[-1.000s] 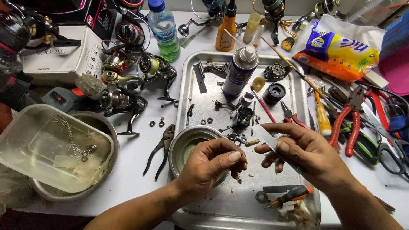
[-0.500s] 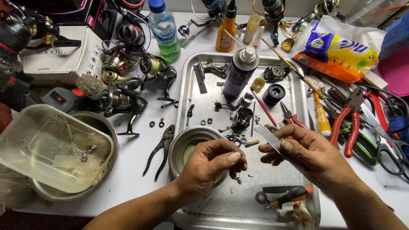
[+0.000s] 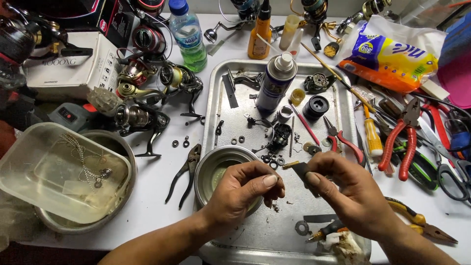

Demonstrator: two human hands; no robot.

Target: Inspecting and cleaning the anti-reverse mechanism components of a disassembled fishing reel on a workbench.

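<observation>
Before you the tray point(image 3: 218, 147) is silver-grey on a white tabletop point(image 3: 157, 206). Your spray can point(image 3: 274, 83) is dark blue with a white cap, the bottle point(image 3: 258, 34) is orange, and the big pliers point(image 3: 405, 140) have red handles.

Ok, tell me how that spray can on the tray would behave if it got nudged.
The spray can stands upright, tall and narrow, so a nudge near its top would likely tip it. Being round, it would probably roll across the tray into the small loose parts. Its smooth metal wall may be slippery.
</observation>
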